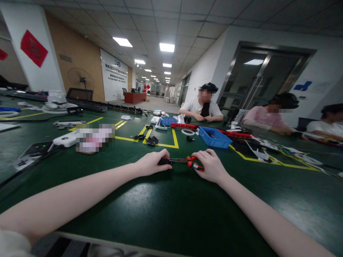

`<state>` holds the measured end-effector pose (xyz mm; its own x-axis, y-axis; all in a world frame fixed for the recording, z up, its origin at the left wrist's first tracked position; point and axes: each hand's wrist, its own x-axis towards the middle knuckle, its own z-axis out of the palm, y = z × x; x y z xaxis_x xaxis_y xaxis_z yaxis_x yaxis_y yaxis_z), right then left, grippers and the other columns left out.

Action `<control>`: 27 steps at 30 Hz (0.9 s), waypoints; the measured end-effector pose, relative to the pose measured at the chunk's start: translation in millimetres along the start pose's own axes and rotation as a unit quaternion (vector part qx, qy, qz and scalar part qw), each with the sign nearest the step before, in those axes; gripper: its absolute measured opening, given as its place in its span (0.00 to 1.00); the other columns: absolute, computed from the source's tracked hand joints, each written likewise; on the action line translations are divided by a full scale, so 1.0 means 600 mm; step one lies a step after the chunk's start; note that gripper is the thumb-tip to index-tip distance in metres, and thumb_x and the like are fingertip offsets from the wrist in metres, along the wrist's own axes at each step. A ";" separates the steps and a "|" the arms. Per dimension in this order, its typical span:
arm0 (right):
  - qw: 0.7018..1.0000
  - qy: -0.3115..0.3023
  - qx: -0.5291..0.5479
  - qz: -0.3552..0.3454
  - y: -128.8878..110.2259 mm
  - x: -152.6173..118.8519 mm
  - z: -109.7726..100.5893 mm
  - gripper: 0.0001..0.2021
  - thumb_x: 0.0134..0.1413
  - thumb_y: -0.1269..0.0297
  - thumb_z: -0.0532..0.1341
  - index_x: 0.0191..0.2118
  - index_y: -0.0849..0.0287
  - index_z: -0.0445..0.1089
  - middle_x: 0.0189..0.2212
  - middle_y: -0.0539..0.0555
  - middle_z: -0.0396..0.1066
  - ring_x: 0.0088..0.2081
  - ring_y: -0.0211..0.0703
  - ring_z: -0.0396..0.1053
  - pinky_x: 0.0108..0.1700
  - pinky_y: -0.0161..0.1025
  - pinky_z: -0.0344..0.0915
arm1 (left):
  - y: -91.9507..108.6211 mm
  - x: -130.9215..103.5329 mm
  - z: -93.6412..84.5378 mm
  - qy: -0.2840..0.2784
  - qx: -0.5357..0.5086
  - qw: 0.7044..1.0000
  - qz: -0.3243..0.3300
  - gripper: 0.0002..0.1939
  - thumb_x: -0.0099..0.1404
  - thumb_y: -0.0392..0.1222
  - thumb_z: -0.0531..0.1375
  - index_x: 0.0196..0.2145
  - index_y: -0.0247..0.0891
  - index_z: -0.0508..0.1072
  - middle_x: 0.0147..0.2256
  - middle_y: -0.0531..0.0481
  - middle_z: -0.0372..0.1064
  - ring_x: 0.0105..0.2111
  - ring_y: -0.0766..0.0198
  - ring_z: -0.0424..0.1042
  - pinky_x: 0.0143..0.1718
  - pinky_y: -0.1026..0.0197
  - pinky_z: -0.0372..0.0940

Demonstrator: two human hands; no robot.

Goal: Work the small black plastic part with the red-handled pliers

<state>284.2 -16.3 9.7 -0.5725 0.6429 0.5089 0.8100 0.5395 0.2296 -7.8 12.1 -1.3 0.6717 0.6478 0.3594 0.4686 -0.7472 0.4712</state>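
My left hand [154,162] pinches a small black part [164,161] between thumb and fingers, just above the green table. My right hand [211,165] is wrapped round the red handles of a pair of pliers [191,162]. The metal jaws of the pliers point left and reach the black part; whether they are clamped on it I cannot tell. Beyond my left hand lie several black pieces [152,140] by the yellow tape. The exact kind of the black part is hidden by my fingers.
A blue bin [215,137] stands beyond my right hand, with a red strip [184,126] and a white ring [188,132] near it. At left lie a pixelated pink object [95,138] and a white device [65,139] with cables. Several people sit across the green table [150,214].
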 end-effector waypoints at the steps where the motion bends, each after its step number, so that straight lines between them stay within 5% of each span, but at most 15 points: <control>1: 1.000 0.000 0.000 0.000 0.000 0.000 0.000 0.15 0.48 0.64 0.59 0.45 0.58 0.66 0.41 0.58 0.73 0.41 0.50 0.69 0.50 0.48 0.54 | 0.000 0.000 0.000 0.001 -0.001 1.000 0.000 0.16 0.64 0.52 0.59 0.42 0.41 0.62 0.38 0.51 0.71 0.35 0.59 0.72 0.34 0.61 0.62; 27: 1.000 -0.009 -0.015 0.004 0.001 -0.001 0.002 0.15 0.49 0.64 0.59 0.44 0.61 0.67 0.40 0.59 0.73 0.40 0.50 0.69 0.49 0.47 0.54 | -0.005 0.001 0.000 -0.010 0.004 0.999 0.041 0.14 0.67 0.48 0.57 0.48 0.42 0.65 0.44 0.49 0.72 0.42 0.57 0.72 0.41 0.59 0.65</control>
<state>284.8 -15.7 8.9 -0.5672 0.6571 0.4964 0.8184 0.5171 0.2506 -8.8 14.6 -2.3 0.7191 0.5812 0.3809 0.4159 -0.7991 0.4341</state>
